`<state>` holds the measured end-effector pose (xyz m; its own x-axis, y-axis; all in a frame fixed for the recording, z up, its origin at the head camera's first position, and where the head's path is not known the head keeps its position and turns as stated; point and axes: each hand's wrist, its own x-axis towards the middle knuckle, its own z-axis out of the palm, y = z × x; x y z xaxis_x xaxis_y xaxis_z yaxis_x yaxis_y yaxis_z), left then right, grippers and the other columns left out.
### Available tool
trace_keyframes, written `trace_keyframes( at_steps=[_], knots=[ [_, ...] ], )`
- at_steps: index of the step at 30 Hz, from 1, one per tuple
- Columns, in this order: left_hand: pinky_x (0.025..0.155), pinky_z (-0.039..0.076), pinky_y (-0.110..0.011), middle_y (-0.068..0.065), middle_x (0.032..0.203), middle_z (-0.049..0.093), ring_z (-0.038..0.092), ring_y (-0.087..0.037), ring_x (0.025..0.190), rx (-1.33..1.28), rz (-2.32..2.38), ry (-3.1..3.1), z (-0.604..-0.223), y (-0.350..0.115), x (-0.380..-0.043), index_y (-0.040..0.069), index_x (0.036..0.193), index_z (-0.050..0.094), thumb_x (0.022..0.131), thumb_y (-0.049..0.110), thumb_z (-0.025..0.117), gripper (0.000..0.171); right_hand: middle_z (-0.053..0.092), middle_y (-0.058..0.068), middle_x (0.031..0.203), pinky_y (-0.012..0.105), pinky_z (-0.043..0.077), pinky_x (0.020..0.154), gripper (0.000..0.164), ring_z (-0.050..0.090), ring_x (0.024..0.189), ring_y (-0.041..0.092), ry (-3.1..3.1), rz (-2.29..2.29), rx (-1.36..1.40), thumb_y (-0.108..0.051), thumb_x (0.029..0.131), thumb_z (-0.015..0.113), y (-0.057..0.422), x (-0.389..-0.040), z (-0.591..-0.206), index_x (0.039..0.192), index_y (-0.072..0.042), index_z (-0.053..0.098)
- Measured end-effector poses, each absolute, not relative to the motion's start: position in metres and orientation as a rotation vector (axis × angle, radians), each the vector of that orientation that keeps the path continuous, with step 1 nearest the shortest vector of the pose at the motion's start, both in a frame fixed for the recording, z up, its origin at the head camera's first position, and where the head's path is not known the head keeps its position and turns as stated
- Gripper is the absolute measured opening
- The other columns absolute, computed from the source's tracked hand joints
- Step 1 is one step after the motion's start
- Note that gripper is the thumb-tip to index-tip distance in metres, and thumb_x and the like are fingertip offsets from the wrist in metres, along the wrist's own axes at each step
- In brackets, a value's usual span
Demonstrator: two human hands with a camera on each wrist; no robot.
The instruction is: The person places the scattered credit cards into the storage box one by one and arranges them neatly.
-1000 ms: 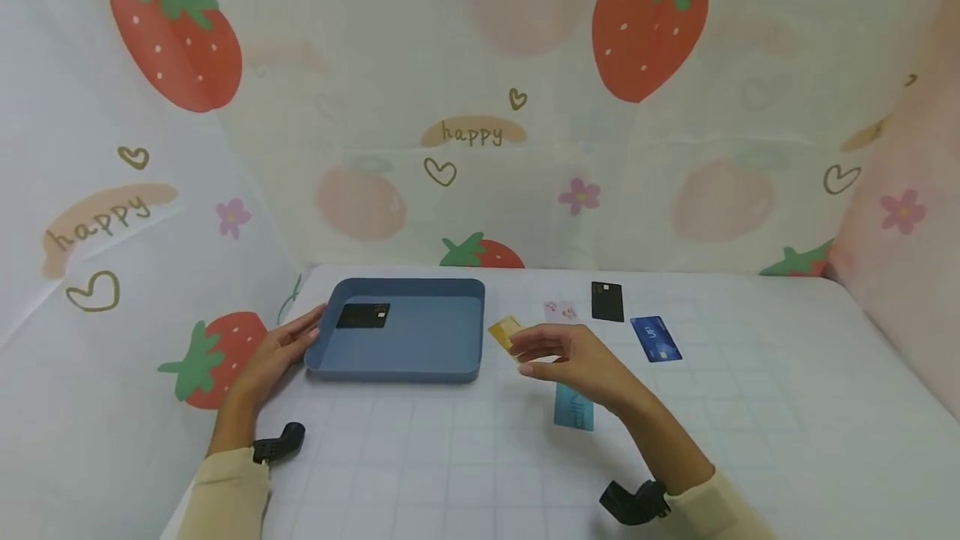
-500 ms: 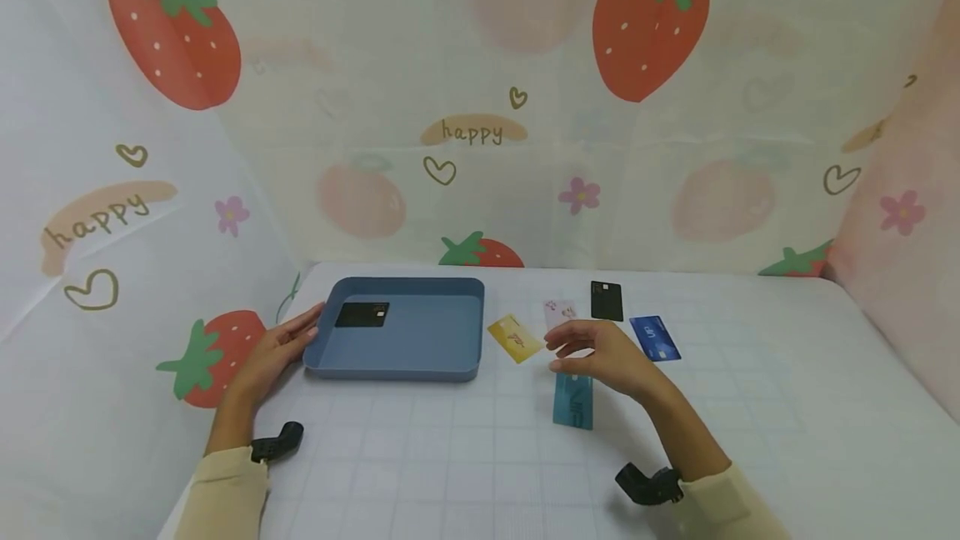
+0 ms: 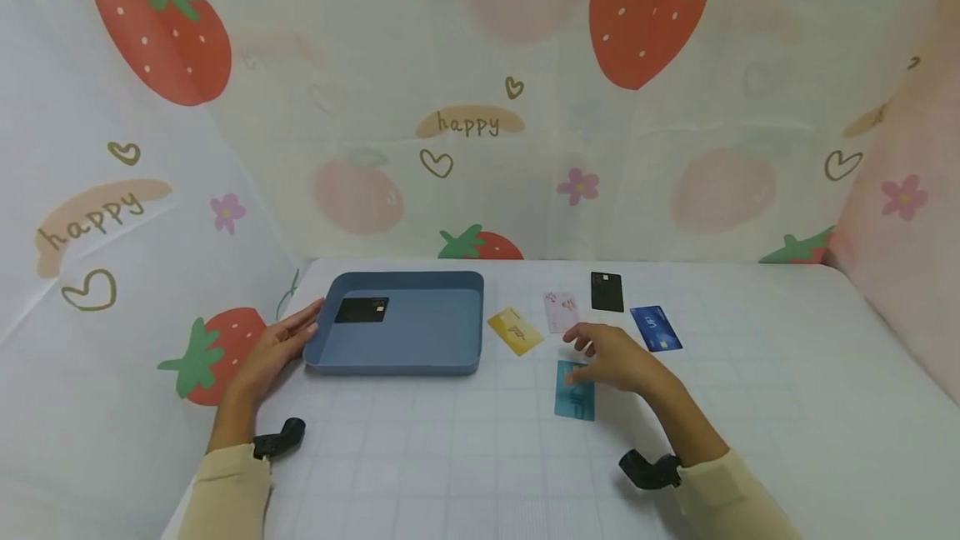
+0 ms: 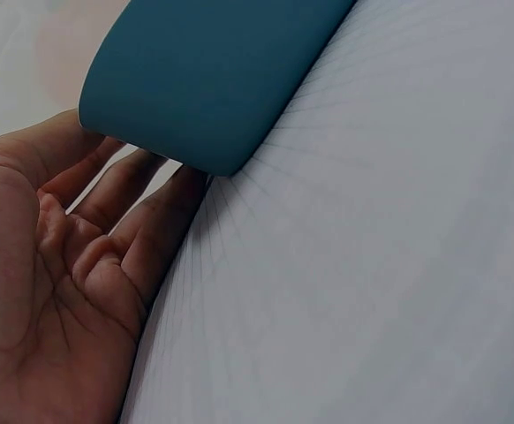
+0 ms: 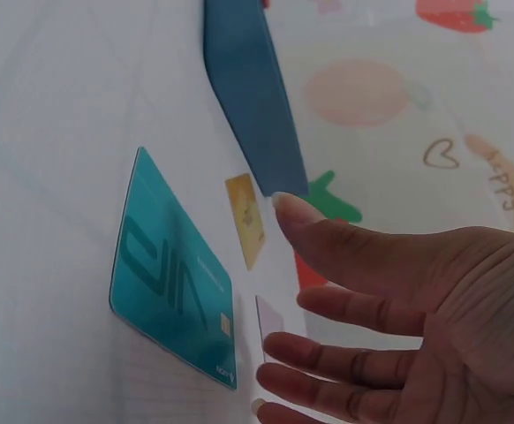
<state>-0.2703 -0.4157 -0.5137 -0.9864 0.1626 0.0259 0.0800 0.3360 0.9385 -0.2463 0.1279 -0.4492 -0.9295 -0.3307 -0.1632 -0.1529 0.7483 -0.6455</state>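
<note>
The left hand (image 3: 272, 357) rests against the left side of a blue tray (image 3: 390, 370), its fingers fairly straight along the wall in the left wrist view. A black card (image 3: 362, 310) lies in that tray. Over the table hovers the right hand (image 3: 618, 359), holding nothing, fingers loosely bent. Its thumb overlaps a teal card (image 3: 574, 402) in the head view; the right wrist view shows this card flat below the hand. A yellow card (image 3: 515, 331) lies between tray and hand. Just beyond the fingertips is a pale pink-patterned card (image 3: 560, 312).
Behind the right hand lie a second black card (image 3: 607, 292) and a blue card (image 3: 656, 328). The white table (image 3: 450, 473) ends at a strawberry-print backdrop (image 3: 480, 48), which also rises along the left side.
The right hand has drawn away from the yellow card, which now lies uncovered, and moved right to above the teal card. The left hand stays at the tray.
</note>
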Motion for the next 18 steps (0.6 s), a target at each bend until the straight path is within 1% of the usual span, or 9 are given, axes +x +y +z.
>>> trace_keyframes(
  at_steps=[4, 9, 14, 18],
  knots=[
    [0.1, 0.035, -0.005, -0.008, 0.165, 0.03, 0.021, -0.016, 0.153, 0.264, 1.749, 2.516, -0.514, -0.417, -0.271, 0.015, 0.159, 0.034, 0.106, 0.032, 0.055, 0.059, 0.064, 0.011, 0.116, 0.047, 0.055, 0.092, 0.062, 0.059, 0.105, 0.026, 2.694, -0.837, -0.37, -0.025, 0.075, 0.092, 0.127, -0.245, -0.452, 0.129, -0.01, 0.064],
    [0.1, 0.036, -0.006, -0.009, 0.164, 0.031, 0.026, -0.013, 0.151, 0.274, 1.752, 2.523, -0.511, -0.418, -0.272, 0.014, 0.159, 0.034, 0.106, 0.032, 0.055, 0.06, 0.06, 0.012, 0.124, 0.052, 0.054, 0.095, 0.074, 0.058, 0.109, 0.027, 2.721, -0.69, -0.37, -0.031, 0.07, 0.095, 0.123, -0.242, -0.456, 0.134, -0.014, 0.061],
    [0.1, 0.036, -0.006, -0.008, 0.165, 0.03, 0.026, -0.011, 0.151, 0.261, 1.749, 2.518, -0.511, -0.418, -0.272, 0.014, 0.159, 0.034, 0.106, 0.033, 0.056, 0.06, 0.057, 0.014, 0.128, 0.054, 0.053, 0.096, 0.089, 0.055, 0.105, 0.027, 2.779, -0.522, -0.409, -0.034, 0.063, 0.099, 0.118, -0.237, -0.457, 0.138, -0.011, 0.057],
    [0.1, 0.036, -0.006, -0.008, 0.165, 0.03, 0.028, -0.009, 0.15, 0.244, 1.759, 2.493, -0.512, -0.417, -0.27, 0.014, 0.16, 0.034, 0.106, 0.032, 0.055, 0.06, 0.056, 0.013, 0.126, 0.052, 0.053, 0.096, 0.092, 0.053, 0.104, 0.026, 2.796, -0.425, -0.436, -0.033, 0.061, 0.1, 0.114, -0.233, -0.456, 0.138, -0.009, 0.056]
  ],
)
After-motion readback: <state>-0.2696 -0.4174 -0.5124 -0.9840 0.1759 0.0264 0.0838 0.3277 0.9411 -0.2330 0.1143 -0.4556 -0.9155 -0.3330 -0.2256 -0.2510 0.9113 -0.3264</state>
